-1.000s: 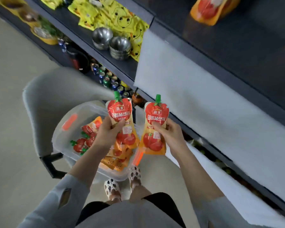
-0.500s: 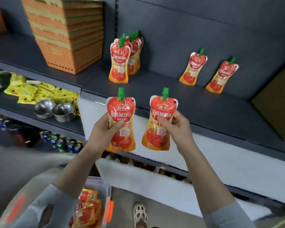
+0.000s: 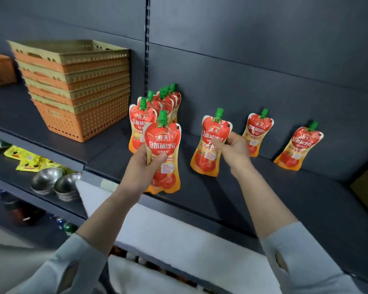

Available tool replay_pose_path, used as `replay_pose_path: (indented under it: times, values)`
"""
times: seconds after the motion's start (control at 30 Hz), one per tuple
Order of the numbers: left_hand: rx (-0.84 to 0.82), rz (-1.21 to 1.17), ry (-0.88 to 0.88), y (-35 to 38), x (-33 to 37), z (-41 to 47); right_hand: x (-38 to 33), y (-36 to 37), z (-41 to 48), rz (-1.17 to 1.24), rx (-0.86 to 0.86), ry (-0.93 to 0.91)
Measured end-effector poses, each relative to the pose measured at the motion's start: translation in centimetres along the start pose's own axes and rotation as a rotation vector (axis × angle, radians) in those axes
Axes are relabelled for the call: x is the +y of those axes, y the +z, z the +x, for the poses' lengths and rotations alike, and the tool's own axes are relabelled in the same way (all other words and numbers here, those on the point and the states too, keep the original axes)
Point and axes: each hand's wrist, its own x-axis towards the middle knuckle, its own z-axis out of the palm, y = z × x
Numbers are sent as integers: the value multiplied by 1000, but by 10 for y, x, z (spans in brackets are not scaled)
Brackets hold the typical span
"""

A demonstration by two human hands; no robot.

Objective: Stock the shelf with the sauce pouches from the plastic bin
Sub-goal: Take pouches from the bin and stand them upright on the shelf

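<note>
My left hand [image 3: 143, 166] grips a red-and-orange tomato sauce pouch [image 3: 164, 145] with a green cap, held upright at the front edge of the dark shelf [image 3: 221, 198]. My right hand [image 3: 235, 148] holds a second pouch [image 3: 208, 149] upright over the shelf, further back and to the right. A row of several pouches [image 3: 157, 107] stands behind my left hand, running back to the rear wall. Two single pouches [image 3: 257, 130] [image 3: 299, 145] lean against the back panel on the right. The plastic bin is out of view.
A stack of orange and tan baskets [image 3: 77, 88] stands on the shelf to the left. On the lower shelf sit two steel bowls [image 3: 55, 183] and yellow packets [image 3: 28, 160]. White sheets [image 3: 179, 240] cover the shelf fronts below.
Both hands carried their pouches up from the bin and forward onto the shelf. My view rose from the bin and floor to the shelf, and the bin left the frame.
</note>
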Motion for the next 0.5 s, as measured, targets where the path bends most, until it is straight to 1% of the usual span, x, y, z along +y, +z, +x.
replay_pose_path:
  times: [0.1,0.23,0.5]
  values:
    - [42,11,-21,8,-10,22,15,16,46,-41,4,-1]
    - [32,29,7,14,-17,43,29,37,99,-72,32,6]
    - [92,36,-21,21,-23,69,31,70,167,-47,-6,7]
